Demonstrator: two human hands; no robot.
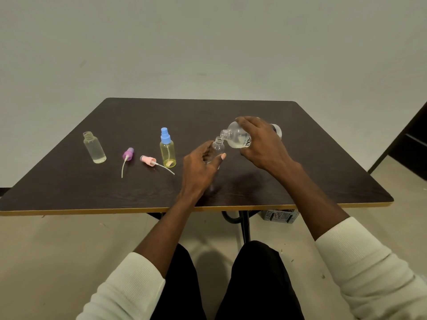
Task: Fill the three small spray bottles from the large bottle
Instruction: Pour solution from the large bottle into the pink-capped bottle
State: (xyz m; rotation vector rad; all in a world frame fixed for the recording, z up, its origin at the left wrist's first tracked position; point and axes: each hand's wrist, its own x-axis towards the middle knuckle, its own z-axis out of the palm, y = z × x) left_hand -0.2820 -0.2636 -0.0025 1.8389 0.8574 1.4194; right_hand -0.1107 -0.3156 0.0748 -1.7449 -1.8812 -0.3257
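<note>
My right hand [261,144] grips the large clear bottle [239,137], tipped on its side with its open neck pointing left and down. Its mouth hovers just over the open neck of a small clear bottle [218,147], which my left hand [201,168] holds upright on the dark table [138,190]. At the far left stands another uncapped small clear bottle [94,147] with a little liquid in it. A yellow bottle with a blue spray cap [167,148] stands near the middle.
Two loose spray heads with dip tubes lie on the table: a purple one [127,155] and a pink one [148,160]. A grey plastic crate [279,215] sits on the floor under the table's right side. My knees are below the near edge.
</note>
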